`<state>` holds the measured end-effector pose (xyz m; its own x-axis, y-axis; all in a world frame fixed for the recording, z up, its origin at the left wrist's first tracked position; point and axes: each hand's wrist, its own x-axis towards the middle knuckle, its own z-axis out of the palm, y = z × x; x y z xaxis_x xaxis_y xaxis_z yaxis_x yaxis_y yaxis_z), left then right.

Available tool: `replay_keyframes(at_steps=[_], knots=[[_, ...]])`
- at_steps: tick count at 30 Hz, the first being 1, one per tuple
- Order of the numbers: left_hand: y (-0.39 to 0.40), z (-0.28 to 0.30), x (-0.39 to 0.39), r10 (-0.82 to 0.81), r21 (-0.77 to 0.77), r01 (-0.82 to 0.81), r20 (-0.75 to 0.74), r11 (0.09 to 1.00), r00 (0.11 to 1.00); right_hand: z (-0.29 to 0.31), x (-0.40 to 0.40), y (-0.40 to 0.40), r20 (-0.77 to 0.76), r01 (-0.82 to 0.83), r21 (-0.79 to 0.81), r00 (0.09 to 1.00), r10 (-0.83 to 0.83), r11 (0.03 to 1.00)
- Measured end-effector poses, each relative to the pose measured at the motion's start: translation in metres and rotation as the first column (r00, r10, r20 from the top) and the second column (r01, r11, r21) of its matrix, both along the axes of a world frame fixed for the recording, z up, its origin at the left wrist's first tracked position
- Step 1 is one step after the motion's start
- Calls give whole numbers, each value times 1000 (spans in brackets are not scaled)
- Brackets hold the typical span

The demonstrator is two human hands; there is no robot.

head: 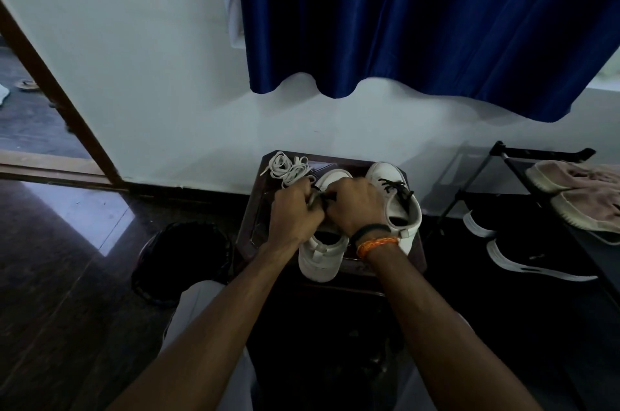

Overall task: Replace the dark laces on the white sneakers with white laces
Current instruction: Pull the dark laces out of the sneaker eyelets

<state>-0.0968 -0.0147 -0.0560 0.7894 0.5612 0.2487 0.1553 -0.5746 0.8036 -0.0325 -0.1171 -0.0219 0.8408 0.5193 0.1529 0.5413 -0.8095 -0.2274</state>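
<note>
Two white sneakers stand toes-away on a small dark wooden table (258, 219). The left sneaker (322, 259) sits under both my hands. My left hand (293, 212) and my right hand (355, 204) meet over its tongue, each with fingers curled round the dark lace (320, 197) there. Most of that lace is hidden by my fingers. The right sneaker (399, 196) stands beside it, with its own dark lace (394, 187) threaded and knotted. A loose bundle of white laces (288, 167) lies at the table's far left corner.
A dark round basket (183, 259) stands on the floor left of the table. A black shoe rack (523, 175) at the right holds pink shoes (583, 192) and black-and-white shoes (533, 253). A blue curtain (419, 18) hangs on the white wall behind. An open doorway (30, 102) is far left.
</note>
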Motion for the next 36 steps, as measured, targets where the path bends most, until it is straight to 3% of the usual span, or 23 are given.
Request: replay_keyframes(at_steps=[5,8,10,11,12,14,16,18,20,22,24,26,28,32,36], knots=[[0,-2,2,38,-39,-38,-1,999,999,-7,5,1,16,-61,-34,998,61,998],[0,-4,2,87,-64,-87,-13,994,996,-8,7,-9,18,-154,31,988,153,988],[0,-3,4,83,-71,-84,-22,994,996,-9,8,-19,3,-146,159,989,147,976],[-1,-2,4,76,-66,-78,-31,995,997,-8,7,-24,-43,-87,299,994,104,950],[-1,-1,4,70,-59,-72,-38,996,997,-6,8,-28,-131,17,476,990,53,879],[-1,0,2,55,-42,-57,-40,997,998,6,11,-34,-355,294,751,935,-14,592],[0,0,0,46,-31,-47,-40,998,998,23,17,-41,-513,486,826,858,22,287],[2,1,-1,35,-12,-35,-46,999,998,38,24,-52,-568,561,812,823,-2,159],[2,2,-2,16,3,-16,-31,1000,999,47,28,-66,-531,541,799,840,-115,262],[3,3,-1,-13,10,13,-8,1000,1000,54,30,-78,-486,492,694,859,-162,526],[4,4,1,-47,29,48,-19,998,999,59,28,-83,-527,381,426,842,-117,821],[5,5,2,-62,73,65,-30,995,998,61,22,-81,-526,196,94,842,-118,976],[5,6,2,-50,113,53,-25,992,998,55,17,-74,-347,132,-27,928,-133,991],[7,6,-3,-15,114,17,-19,993,1000,52,6,-54,-111,71,182,992,-51,981],[11,3,-6,-8,106,10,-21,994,1000,42,15,-29,-192,-45,158,978,75,986]])
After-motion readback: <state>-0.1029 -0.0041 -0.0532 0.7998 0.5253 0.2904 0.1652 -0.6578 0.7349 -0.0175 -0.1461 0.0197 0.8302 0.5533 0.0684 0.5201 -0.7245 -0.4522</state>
